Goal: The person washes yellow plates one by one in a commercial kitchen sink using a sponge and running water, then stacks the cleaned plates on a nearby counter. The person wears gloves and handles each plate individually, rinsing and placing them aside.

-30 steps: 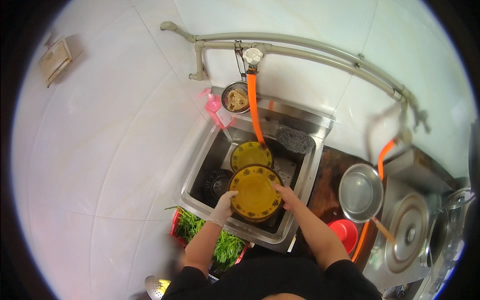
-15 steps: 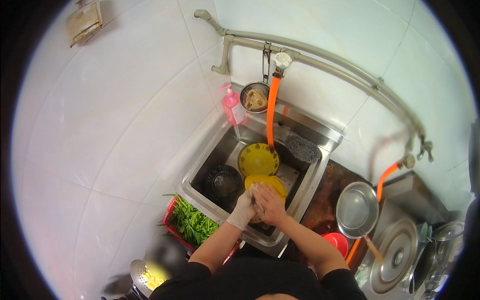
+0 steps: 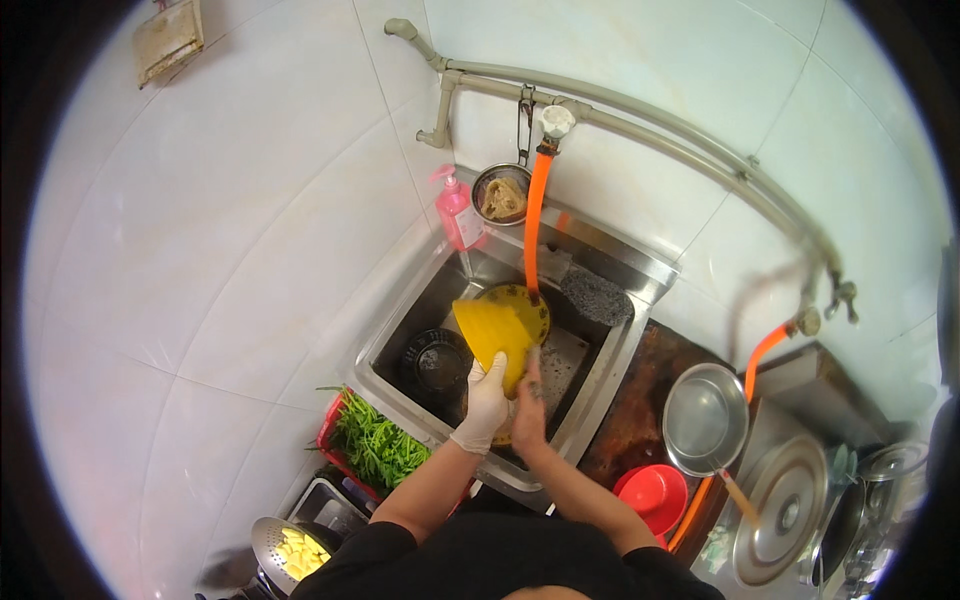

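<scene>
A yellow bowl (image 3: pixel 487 332) is tipped on its side above the sink. My left hand (image 3: pixel 486 402), in a thin white glove, grips it by the lower edge with the thumb on its outside. Bare and a little blurred, my right hand (image 3: pixel 531 408) lies along the bowl's right side with its fingers stretched out. Behind it in the sink rests a second yellow bowl with a dark patterned rim (image 3: pixel 540 318), partly covered. An orange hose (image 3: pixel 536 220) hangs down to that bowl. To the left stands a black bowl (image 3: pixel 437 360).
The steel sink (image 3: pixel 372 385) has a grey scouring pad (image 3: pixel 596 296) at its right back. A pink pump bottle (image 3: pixel 460 212) and a strainer (image 3: pixel 500 195) are behind. Greens fill a red basket (image 3: pixel 325 432) at left. A steel pan (image 3: pixel 705 420) and red bowl (image 3: pixel 655 497) sit right.
The yellow bowl has been raised and tipped up, its side now turned toward view. My hands, pressed together over it before, have come apart, the left one gripping its edge.
</scene>
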Demonstrator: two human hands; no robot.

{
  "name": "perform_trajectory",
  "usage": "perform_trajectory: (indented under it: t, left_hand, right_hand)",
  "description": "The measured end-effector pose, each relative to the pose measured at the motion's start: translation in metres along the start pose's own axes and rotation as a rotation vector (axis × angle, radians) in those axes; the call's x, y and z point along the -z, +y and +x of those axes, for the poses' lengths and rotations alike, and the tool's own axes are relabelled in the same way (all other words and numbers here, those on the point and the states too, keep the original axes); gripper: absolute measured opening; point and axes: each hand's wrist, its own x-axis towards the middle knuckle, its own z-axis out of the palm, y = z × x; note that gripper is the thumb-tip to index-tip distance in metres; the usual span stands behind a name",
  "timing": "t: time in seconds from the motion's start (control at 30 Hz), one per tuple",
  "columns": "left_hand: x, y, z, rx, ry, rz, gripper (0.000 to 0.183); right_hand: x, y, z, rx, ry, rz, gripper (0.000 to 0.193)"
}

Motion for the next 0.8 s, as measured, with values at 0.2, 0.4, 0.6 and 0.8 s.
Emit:
perform_trajectory:
  t: [0.2, 0.4, 0.6, 0.8]
  left_hand:
    - [0.027, -0.020, -0.023, 0.269, 0.113, 0.171, 0.031]
    - [0.049, 0.022, -0.009, 0.120, -0.032, 0.008, 0.031]
    - [0.068, 0.044, 0.007, 0.318, -0.080, 0.088, 0.037]
    - [0.063, 0.049, 0.064, 0.294, -0.135, 0.321, 0.040]
  right_hand:
    - [-0.004, -0.025, 0.011, 0.480, 0.010, -0.784, 0.052]
    - [0.029, -0.034, 0.006, 0.391, -0.264, -0.835, 0.043]
    - [0.030, -0.035, 0.015, 0.595, -0.244, -0.852, 0.040]
    - [0.041, -0.009, 0.002, 0.078, -0.279, -0.523, 0.041]
